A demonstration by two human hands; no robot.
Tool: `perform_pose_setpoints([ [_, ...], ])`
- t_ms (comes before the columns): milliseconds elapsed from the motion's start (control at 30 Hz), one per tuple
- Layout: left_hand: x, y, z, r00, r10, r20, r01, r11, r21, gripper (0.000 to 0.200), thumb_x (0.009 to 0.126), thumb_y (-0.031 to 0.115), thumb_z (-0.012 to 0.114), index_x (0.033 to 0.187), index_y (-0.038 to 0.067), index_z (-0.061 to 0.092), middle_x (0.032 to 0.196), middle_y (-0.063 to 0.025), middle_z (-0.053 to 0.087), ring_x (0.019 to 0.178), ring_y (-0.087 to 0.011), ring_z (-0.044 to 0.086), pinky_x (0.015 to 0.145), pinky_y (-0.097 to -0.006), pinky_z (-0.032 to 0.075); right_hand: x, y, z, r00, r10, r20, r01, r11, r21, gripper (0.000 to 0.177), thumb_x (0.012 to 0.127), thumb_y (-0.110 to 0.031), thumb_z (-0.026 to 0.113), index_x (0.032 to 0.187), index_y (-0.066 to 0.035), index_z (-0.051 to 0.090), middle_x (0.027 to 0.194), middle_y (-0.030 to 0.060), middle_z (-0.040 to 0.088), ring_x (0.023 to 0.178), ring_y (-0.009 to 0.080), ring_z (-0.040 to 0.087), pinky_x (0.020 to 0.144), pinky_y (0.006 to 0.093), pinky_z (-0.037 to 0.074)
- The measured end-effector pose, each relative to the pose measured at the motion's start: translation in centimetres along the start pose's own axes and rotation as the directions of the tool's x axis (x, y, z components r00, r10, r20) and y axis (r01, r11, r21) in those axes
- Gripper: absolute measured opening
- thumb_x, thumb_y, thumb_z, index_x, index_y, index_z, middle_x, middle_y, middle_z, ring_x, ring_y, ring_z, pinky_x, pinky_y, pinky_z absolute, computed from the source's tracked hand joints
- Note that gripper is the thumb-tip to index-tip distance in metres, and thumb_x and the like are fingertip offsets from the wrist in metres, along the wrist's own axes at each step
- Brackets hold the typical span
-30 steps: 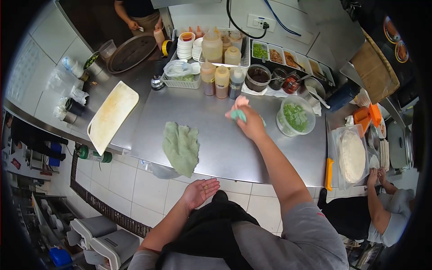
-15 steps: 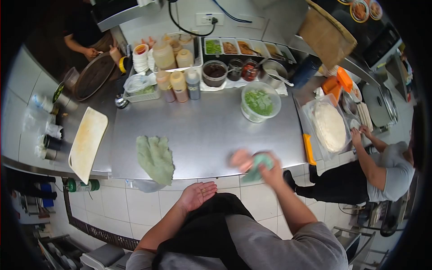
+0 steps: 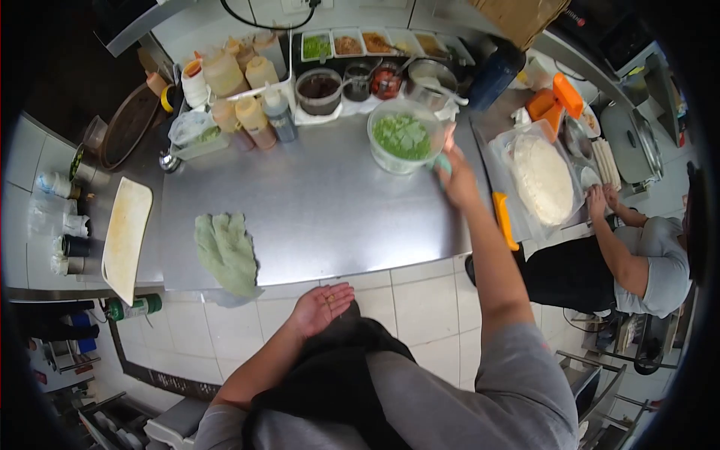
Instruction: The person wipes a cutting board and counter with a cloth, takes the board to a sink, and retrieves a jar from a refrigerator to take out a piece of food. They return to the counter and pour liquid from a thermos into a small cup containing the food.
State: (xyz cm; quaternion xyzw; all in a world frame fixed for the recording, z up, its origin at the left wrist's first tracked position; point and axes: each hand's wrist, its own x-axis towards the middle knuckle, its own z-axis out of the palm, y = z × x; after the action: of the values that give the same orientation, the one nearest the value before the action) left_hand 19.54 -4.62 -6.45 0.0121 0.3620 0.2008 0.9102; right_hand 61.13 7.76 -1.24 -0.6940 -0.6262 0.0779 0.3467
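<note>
My right hand (image 3: 457,180) reaches over the steel counter, closed on a green cloth (image 3: 442,160), most of it hidden by the fingers. Just left of it stands a clear round tub (image 3: 397,161) of chopped green leaves, overlapped by the cloth's edge in this view. Palm up before the counter's front edge, my left hand (image 3: 324,306) is open with fingers stretched out. Small yellowish bits lie on that palm. A second, paler green cloth (image 3: 226,253) is spread at the front edge, partly hanging over it.
Squeeze bottles (image 3: 255,121), sauce tubs and a topping rack (image 3: 375,43) line the back. An orange-handled knife (image 3: 501,217) lies at right beside a tray of pale dough rounds (image 3: 541,180). A white cutting board (image 3: 126,236) is at left. Another person (image 3: 645,270) works at far right.
My right hand has moved with the cloth from the front edge toward the back, beside the tub. My left hand stays palm up. The view has shifted somewhat.
</note>
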Motion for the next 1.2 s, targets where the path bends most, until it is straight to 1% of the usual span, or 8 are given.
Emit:
perform_pose_setpoints([
  [200, 1.4, -0.1, 2.4, 0.998, -0.025, 0.049, 0.022, 0.998, 0.050, 0.045, 0.099, 0.021, 0.034, 0.134, -0.006, 0.044, 0.136, -0.0193, 0.051, 0.127, -0.0303, 0.049, 0.110, -0.0398, 0.038, -14.1, -10.1, 2.3, 0.944, -0.293, 0.151, 0.272, 0.951, 0.147, 0.043, 0.067, -0.002, 0.073, 0.108, -0.010, 0.064, 0.111, 0.0117, 0.064, 0.113, 0.0354, 0.056, 0.101, 0.0444, 0.042],
  [333, 2.3, -0.9, 2.1, 0.995, 0.070, 0.066, -0.069, 0.998, -0.013, 0.044, 0.099, 0.024, 0.035, 0.131, -0.004, 0.047, 0.136, -0.0181, 0.050, 0.129, -0.0284, 0.047, 0.111, -0.0402, 0.034, -19.4, -18.4, 4.0, 0.954, -0.051, 0.297, -0.102, 0.871, 0.480, 0.034, 0.082, -0.012, 0.069, 0.114, -0.005, 0.060, 0.108, 0.0151, 0.063, 0.104, 0.0300, 0.060, 0.089, 0.0386, 0.047],
  [467, 0.3, 0.2, 1.4, 0.994, 0.019, 0.111, -0.015, 0.999, -0.032, 0.041, 0.099, 0.022, 0.037, 0.127, -0.005, 0.051, 0.132, -0.0176, 0.055, 0.125, -0.0290, 0.051, 0.108, -0.0392, 0.039, -16.4, -21.4, -0.8, 0.938, 0.199, 0.284, -0.298, 0.882, 0.364, 0.029, 0.092, -0.019, 0.057, 0.114, 0.000, 0.057, 0.094, 0.0115, 0.064, 0.084, 0.0179, 0.061, 0.076, 0.0321, 0.049],
  [733, -8.2, 1.3, -6.6, 0.966, 0.256, 0.031, -0.245, 0.948, -0.204, 0.044, 0.098, 0.020, 0.036, 0.131, -0.006, 0.048, 0.132, -0.0176, 0.054, 0.126, -0.0287, 0.050, 0.110, -0.0381, 0.037, -13.3, -16.9, 7.9, 0.979, -0.196, -0.061, 0.201, 0.975, 0.097, 0.030, 0.093, -0.010, 0.056, 0.121, 0.001, 0.054, 0.110, 0.0175, 0.063, 0.104, 0.0296, 0.061, 0.092, 0.0358, 0.045],
  [867, -13.9, 0.3, -11.3, 0.893, 0.421, -0.156, -0.450, 0.841, -0.300, 0.043, 0.097, 0.018, 0.036, 0.130, -0.007, 0.048, 0.132, -0.0183, 0.054, 0.126, -0.0284, 0.050, 0.109, -0.0372, 0.038, -12.7, -28.7, 12.3, 0.951, 0.050, 0.304, -0.191, 0.871, 0.453, 0.033, 0.091, -0.008, 0.057, 0.123, 0.000, 0.052, 0.118, 0.0207, 0.059, 0.108, 0.0309, 0.059, 0.096, 0.0349, 0.043],
  [1000, -19.0, -1.4, -15.7, 0.810, 0.500, -0.307, -0.583, 0.743, -0.330, 0.043, 0.097, 0.018, 0.036, 0.130, -0.007, 0.047, 0.132, -0.0195, 0.053, 0.124, -0.0287, 0.051, 0.109, -0.0377, 0.038, -11.3, -36.6, 18.7, 0.961, -0.233, 0.150, 0.117, 0.832, 0.543, 0.045, 0.086, -0.018, 0.066, 0.128, -0.006, 0.051, 0.137, 0.0198, 0.047, 0.127, 0.0372, 0.045, 0.103, 0.0457, 0.037],
  [1067, -21.3, -2.4, -17.9, 0.784, 0.525, -0.330, -0.619, 0.697, -0.363, 0.043, 0.098, 0.018, 0.033, 0.129, -0.006, 0.050, 0.129, -0.0182, 0.056, 0.121, -0.0278, 0.055, 0.106, -0.0371, 0.043, -11.5, -41.3, 20.3, 0.879, -0.419, 0.228, 0.402, 0.908, 0.121, 0.059, 0.079, -0.028, 0.074, 0.132, -0.015, 0.050, 0.148, 0.0161, 0.033, 0.136, 0.0441, 0.029, 0.105, 0.0602, 0.029],
  [1200, -25.5, -3.9, -21.7, 0.717, 0.547, -0.432, -0.697, 0.574, -0.430, 0.042, 0.098, 0.018, 0.032, 0.128, -0.006, 0.051, 0.127, -0.0181, 0.058, 0.119, -0.0286, 0.056, 0.105, -0.0380, 0.043, -11.8, -45.7, 25.7, 0.815, -0.439, 0.379, 0.475, 0.880, -0.003, 0.069, 0.073, -0.037, 0.077, 0.134, -0.023, 0.049, 0.152, 0.0128, 0.026, 0.138, 0.0480, 0.020, 0.103, 0.0692, 0.023],
])
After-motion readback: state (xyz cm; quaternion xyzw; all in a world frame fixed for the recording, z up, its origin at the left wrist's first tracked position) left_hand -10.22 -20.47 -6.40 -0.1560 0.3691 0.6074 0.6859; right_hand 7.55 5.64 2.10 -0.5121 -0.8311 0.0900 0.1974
